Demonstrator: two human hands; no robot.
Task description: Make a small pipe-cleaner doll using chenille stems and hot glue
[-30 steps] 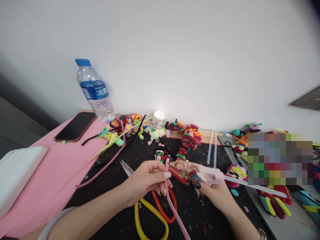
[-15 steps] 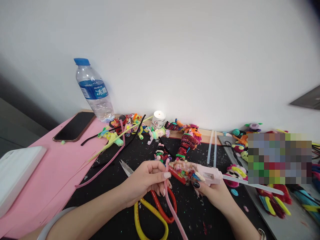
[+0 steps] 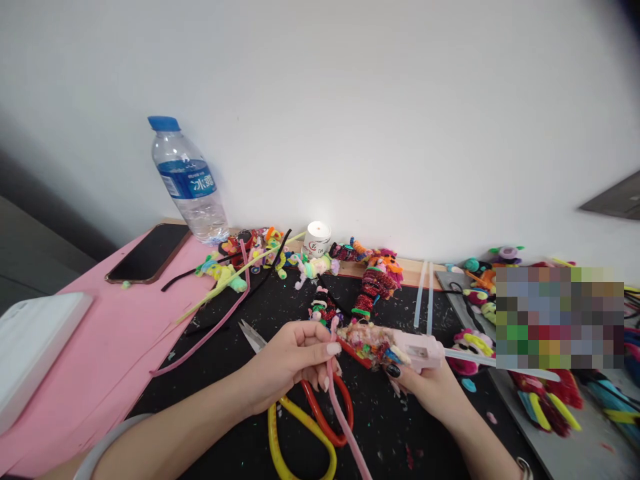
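Observation:
My left hand (image 3: 293, 360) pinches a pink pipe cleaner (image 3: 341, 413) near its top end; the stem hangs down toward the front edge. My right hand (image 3: 425, 387) grips a pink hot glue gun (image 3: 415, 350) with a clear glue stick (image 3: 500, 365) sticking out of its back. The gun's nozzle end is crusted with coloured fuzz and points left, almost touching the pipe cleaner's tip. Under both hands lie scissors with red and yellow handles (image 3: 305, 427) on the black mat (image 3: 240, 373).
A water bottle (image 3: 187, 183), a phone (image 3: 150, 253) on pink paper (image 3: 100, 353), a lit candle (image 3: 317, 239), several pipe-cleaner figures (image 3: 373, 280), loose glue sticks (image 3: 425, 293) and a white box (image 3: 35, 340) at the left.
The glue gun and its stick have edged slightly left and lower; the view shifted a little. Both hands keep their hold.

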